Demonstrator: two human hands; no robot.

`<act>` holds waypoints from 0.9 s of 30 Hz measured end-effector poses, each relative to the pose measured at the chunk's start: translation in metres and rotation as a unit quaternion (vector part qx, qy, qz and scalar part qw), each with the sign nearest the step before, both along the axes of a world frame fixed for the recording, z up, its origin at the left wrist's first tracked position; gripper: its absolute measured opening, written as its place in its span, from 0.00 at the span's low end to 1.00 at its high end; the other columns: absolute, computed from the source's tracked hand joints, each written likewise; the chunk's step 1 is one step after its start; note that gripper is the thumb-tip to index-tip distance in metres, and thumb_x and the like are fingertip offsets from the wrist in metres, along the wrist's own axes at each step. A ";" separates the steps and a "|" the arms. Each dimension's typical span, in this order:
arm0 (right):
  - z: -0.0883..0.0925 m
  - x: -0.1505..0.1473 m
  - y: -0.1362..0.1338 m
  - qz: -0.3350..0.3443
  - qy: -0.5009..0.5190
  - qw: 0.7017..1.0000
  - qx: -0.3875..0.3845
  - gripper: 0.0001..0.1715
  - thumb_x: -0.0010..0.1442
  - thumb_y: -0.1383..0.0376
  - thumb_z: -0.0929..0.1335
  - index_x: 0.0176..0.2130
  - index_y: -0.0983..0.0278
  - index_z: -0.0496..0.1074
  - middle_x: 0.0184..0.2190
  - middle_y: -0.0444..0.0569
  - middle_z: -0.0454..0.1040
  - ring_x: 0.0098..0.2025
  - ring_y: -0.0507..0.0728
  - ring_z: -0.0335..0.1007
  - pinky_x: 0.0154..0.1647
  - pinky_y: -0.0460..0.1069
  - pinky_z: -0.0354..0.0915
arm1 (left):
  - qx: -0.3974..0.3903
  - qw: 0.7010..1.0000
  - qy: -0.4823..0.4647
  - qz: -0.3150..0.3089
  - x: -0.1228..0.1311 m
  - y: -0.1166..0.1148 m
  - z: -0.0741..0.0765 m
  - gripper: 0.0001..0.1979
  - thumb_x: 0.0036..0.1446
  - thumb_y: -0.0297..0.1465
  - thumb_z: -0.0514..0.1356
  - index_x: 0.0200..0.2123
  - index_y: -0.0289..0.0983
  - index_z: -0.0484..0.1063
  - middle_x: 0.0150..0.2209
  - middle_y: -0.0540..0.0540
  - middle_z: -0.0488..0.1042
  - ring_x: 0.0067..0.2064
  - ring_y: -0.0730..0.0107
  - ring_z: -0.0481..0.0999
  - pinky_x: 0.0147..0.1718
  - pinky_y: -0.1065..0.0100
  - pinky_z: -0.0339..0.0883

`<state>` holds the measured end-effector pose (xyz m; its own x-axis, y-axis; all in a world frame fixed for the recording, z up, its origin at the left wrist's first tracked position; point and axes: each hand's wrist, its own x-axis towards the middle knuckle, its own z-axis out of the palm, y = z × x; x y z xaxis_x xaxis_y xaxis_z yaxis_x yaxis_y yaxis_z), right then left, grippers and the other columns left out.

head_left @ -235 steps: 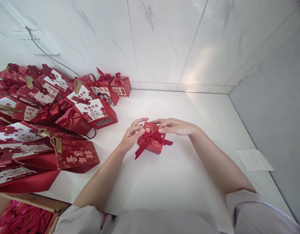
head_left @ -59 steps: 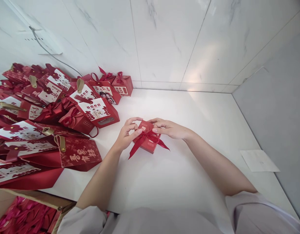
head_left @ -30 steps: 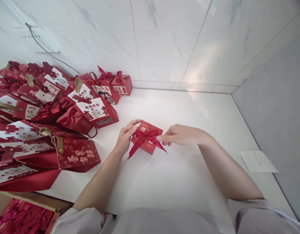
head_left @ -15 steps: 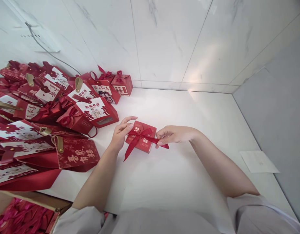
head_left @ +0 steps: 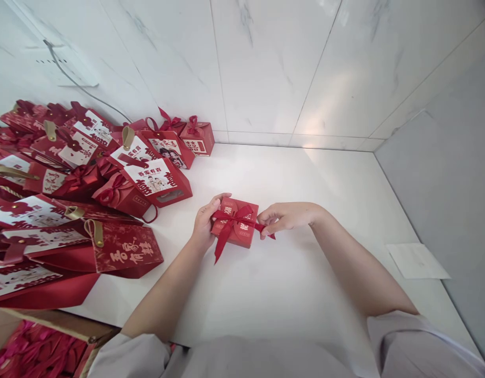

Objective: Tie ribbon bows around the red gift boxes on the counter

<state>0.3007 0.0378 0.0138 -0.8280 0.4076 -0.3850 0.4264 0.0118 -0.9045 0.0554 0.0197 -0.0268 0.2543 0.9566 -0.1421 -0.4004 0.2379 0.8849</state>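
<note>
A small red gift box (head_left: 246, 239) with printed characters is in front of me above the white table, slightly tilted. Across its top runs a red ribbon (head_left: 225, 236) tied in a bow, one tail hanging over the near edge. My left hand (head_left: 206, 223) grips the box by its left side, the thumb along the edge and the other fingers partly hidden behind it. At the right side, my right hand (head_left: 279, 218) pinches the other ribbon tail, whose tip sticks out below the fingers.
Many red gift boxes and bags (head_left: 159, 181) crowd the table's left side. An open cardboard carton (head_left: 69, 323) holding red ribboned pieces is at the lower left. A white paper (head_left: 418, 261) lies near the right edge. Tiled wall (head_left: 261, 68) stands behind the white table (head_left: 289, 294).
The gift box has shifted a little to the right, and my left hand has moved with it and closed around its left side. My right hand keeps its pinch on the ribbon tail.
</note>
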 end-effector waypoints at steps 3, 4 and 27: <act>-0.001 0.010 0.005 -0.062 -0.011 0.997 0.039 0.12 0.57 0.58 0.67 0.28 0.63 0.67 0.27 0.42 0.66 0.31 0.51 0.60 0.31 0.47 0.55 | 0.055 0.996 0.056 0.034 0.003 -0.004 -0.001 0.13 0.56 0.40 0.60 0.29 0.36 0.75 0.46 0.44 0.75 0.43 0.61 0.74 0.41 0.63 0.67; -0.001 0.012 0.006 -0.077 -0.010 0.996 0.043 0.12 0.57 0.59 0.67 0.26 0.63 0.66 0.26 0.41 0.63 0.30 0.51 0.58 0.31 0.47 0.54 | 0.084 0.992 0.083 0.043 0.003 -0.005 -0.001 0.15 0.56 0.40 0.61 0.24 0.36 0.72 0.49 0.44 0.73 0.45 0.60 0.73 0.43 0.63 0.66; 0.005 0.039 0.013 -0.016 -0.003 1.000 0.011 0.19 0.53 0.57 0.73 0.43 0.63 0.74 0.49 0.50 0.73 0.51 0.59 0.67 0.51 0.53 0.62 | 0.181 0.969 0.148 0.075 0.008 -0.010 -0.003 0.19 0.60 0.41 0.56 0.21 0.36 0.66 0.44 0.43 0.70 0.44 0.62 0.69 0.46 0.64 0.64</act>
<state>0.3393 0.0508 0.0185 -0.8124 0.4417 -0.3807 0.4327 0.0189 -0.9014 0.0639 0.0101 -0.0298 0.1075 0.9807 0.1635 -0.1214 -0.1503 0.9812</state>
